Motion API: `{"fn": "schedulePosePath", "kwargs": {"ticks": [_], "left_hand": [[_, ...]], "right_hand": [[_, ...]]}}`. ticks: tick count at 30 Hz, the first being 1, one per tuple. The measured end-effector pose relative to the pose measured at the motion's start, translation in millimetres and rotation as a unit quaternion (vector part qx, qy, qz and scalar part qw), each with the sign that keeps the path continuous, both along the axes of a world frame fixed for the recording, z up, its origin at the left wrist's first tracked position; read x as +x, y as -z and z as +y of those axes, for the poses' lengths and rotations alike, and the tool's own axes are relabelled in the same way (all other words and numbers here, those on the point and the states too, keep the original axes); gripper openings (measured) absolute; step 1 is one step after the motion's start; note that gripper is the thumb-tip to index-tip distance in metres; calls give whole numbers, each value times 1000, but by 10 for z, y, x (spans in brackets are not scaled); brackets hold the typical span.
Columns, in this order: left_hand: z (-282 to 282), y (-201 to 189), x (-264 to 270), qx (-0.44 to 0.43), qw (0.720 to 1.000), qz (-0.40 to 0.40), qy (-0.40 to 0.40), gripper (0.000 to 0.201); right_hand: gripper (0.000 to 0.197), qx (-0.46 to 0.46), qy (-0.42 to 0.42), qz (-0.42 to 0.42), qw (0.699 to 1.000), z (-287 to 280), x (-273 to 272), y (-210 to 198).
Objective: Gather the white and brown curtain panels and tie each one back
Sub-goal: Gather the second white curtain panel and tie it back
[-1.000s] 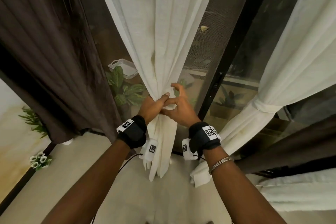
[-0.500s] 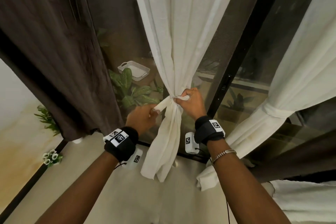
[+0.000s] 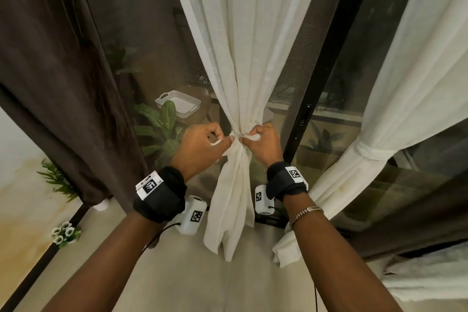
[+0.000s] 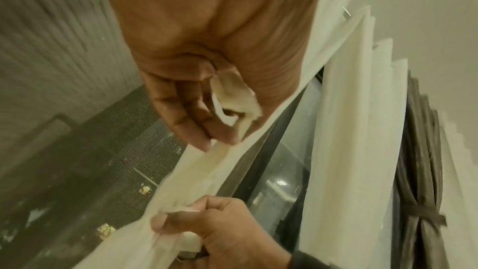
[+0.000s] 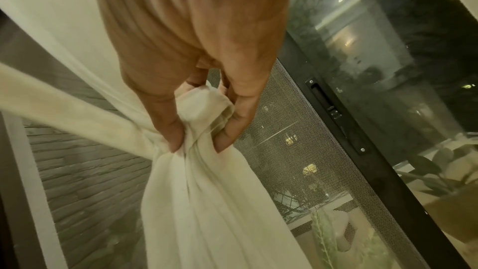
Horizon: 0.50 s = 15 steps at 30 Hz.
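Observation:
The middle white curtain panel point(image 3: 253, 58) hangs gathered to a narrow waist, bound by a white tie strip point(image 3: 238, 138). My left hand point(image 3: 202, 147) pinches one end of the tie point(image 4: 232, 97) on the left of the waist. My right hand point(image 3: 260, 142) grips the other end point(image 5: 204, 107) on the right, thumb and fingers curled round it. A brown curtain point(image 3: 50, 71) hangs loose at the left. A second white panel point(image 3: 405, 71) at the right is bound by its own tie point(image 3: 372, 151).
A dark door frame point(image 3: 321, 71) with mesh screen stands right behind the curtain. Beyond the glass are a green plant point(image 3: 162, 124) and a white basket point(image 3: 178, 104). Small potted plants point(image 3: 64, 233) sit on the floor at the left. A tied brown curtain point(image 4: 426, 201) shows in the left wrist view.
Both hands moved apart and pulled the tie ends outward, so the white panel's waist is cinched narrower. The left hand came back close to the knot in the last half second.

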<state>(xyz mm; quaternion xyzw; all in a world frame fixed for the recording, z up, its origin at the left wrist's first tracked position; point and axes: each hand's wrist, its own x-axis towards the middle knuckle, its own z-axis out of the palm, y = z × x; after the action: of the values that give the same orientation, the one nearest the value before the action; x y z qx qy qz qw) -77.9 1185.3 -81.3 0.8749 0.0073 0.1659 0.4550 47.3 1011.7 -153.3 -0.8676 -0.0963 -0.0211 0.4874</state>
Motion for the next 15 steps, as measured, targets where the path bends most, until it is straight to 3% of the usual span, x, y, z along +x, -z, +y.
{"fn": "schedulePosePath", "kwargs": {"ticks": [2,5,8,11,13,15], "left_hand": [[13,-42,30,-76,996,38,5,34],[-12,-132,50,-206,971,71,97,35],[-57,-204,83,-271,948,95,135,26],[-62,-233,121,-349,920,107,144,33],[-63,-228,135,-362,916,84,153,36],[-61,-189,184,-329,933,51,138,46]], "right_hand": [[27,-4,3,4,1000,-18,30,-9],[28,-16,-3,11,1000,-29,57,-14],[26,-18,-3,10,1000,-24,54,-23],[23,-24,-9,-3,1000,-36,31,-29],[20,-25,-7,-10,1000,-60,16,-21],[23,-23,0,-13,1000,-74,1,-31]]}}
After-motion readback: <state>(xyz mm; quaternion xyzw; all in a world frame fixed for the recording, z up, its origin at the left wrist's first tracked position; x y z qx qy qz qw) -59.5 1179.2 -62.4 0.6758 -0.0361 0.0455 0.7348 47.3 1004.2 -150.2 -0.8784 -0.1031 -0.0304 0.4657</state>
